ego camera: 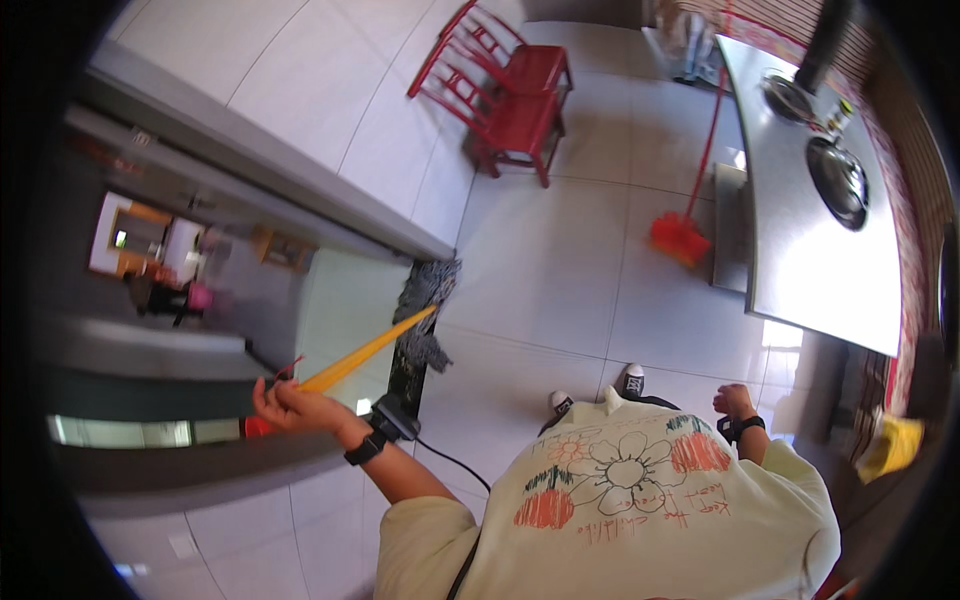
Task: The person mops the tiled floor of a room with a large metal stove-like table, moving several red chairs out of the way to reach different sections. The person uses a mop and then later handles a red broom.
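My left hand (296,409) is curled around the upper end of a mop's yellow handle (367,352), out to my left. A thin red loop hangs near that end. The handle slants down to a grey mop head (426,289), whose strands are spread over the dark threshold (409,379) of a doorway and the edge of the tiles. My right hand (735,401) hangs low beside my body with its fingers curled, and nothing shows in it. Black bands with small devices sit on both wrists.
Two red wooden chairs (517,112) stand against the tiled wall. A red broom (679,238) leans by a metal-topped counter (817,277) holding a lidded wok (838,182) and a pan (787,97). A yellow cloth (889,448) hangs at right. A cable (454,459) runs from my left wrist.
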`<state>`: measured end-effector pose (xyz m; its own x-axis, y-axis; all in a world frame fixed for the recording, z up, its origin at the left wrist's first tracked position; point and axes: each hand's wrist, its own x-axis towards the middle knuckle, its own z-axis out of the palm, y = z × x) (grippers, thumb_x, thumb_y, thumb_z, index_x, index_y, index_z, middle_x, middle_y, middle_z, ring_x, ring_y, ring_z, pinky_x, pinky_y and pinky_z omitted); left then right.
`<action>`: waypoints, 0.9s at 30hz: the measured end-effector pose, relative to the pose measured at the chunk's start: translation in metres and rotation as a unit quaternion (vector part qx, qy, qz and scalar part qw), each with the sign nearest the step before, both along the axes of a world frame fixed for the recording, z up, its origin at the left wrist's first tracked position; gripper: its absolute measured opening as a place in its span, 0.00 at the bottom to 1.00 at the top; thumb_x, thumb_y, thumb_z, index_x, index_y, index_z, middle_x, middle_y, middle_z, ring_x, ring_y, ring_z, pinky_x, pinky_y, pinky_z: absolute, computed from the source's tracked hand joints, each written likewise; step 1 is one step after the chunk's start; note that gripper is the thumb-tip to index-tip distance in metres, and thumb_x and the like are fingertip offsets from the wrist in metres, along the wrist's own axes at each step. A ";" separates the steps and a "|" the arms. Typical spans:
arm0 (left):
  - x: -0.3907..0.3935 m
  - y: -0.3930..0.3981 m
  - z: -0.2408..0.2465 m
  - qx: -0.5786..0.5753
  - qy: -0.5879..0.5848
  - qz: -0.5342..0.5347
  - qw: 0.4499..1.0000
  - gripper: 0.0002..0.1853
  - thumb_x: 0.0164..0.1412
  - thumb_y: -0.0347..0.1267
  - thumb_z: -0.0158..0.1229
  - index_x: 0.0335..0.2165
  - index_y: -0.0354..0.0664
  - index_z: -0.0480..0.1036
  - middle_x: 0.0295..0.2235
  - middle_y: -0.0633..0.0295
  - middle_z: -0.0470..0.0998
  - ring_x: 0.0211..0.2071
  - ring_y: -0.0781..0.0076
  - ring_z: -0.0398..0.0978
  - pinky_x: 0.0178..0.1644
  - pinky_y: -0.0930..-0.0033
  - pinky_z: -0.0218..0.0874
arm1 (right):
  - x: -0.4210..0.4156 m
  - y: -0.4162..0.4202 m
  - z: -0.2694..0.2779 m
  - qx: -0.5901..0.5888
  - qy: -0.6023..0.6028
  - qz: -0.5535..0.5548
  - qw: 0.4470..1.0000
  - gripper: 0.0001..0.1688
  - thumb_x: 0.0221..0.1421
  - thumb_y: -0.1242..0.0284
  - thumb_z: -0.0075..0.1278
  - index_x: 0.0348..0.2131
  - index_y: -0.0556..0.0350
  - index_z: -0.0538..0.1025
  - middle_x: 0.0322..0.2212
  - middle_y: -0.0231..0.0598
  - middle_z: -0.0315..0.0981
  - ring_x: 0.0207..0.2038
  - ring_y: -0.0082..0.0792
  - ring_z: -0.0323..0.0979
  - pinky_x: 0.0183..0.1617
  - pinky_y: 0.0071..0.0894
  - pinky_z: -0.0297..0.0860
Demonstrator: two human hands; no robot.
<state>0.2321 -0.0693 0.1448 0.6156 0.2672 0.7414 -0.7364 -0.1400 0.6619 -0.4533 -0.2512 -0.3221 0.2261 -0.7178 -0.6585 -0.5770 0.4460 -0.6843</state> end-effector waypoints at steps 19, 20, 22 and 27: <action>0.115 -0.015 0.054 0.038 -0.052 0.324 0.944 0.13 0.42 0.30 0.42 0.10 0.34 0.64 0.12 0.61 0.64 0.17 0.70 0.62 0.23 0.72 0.54 | 0.360 -0.240 0.115 0.113 -0.029 0.173 0.978 0.09 0.43 0.75 0.40 0.25 0.66 0.67 0.15 0.41 0.65 0.13 0.29 0.66 0.14 0.26 0.66; 0.132 -0.028 0.059 0.065 -0.041 0.344 0.936 0.13 0.41 0.30 0.42 0.10 0.34 0.64 0.12 0.61 0.64 0.17 0.70 0.61 0.23 0.72 0.54 | 0.357 -0.252 0.110 0.118 0.000 0.123 0.985 0.08 0.43 0.76 0.39 0.24 0.66 0.66 0.14 0.41 0.65 0.13 0.31 0.66 0.14 0.28 0.66; 0.174 -0.043 0.066 0.052 -0.048 0.311 0.948 0.12 0.43 0.30 0.43 0.12 0.34 0.66 0.13 0.61 0.65 0.16 0.71 0.61 0.23 0.72 0.54 | 0.337 -0.270 0.102 0.129 0.043 0.016 0.991 0.07 0.43 0.77 0.38 0.21 0.65 0.66 0.12 0.42 0.64 0.12 0.33 0.65 0.12 0.30 0.65; 0.228 -0.162 0.075 0.121 -0.015 0.284 0.951 0.13 0.47 0.33 0.46 0.18 0.33 0.69 0.17 0.59 0.69 0.19 0.71 0.64 0.25 0.73 0.57 | 0.293 -0.336 0.099 0.115 0.030 -0.114 0.986 0.06 0.43 0.75 0.40 0.24 0.62 0.65 0.13 0.43 0.63 0.13 0.34 0.66 0.12 0.32 0.66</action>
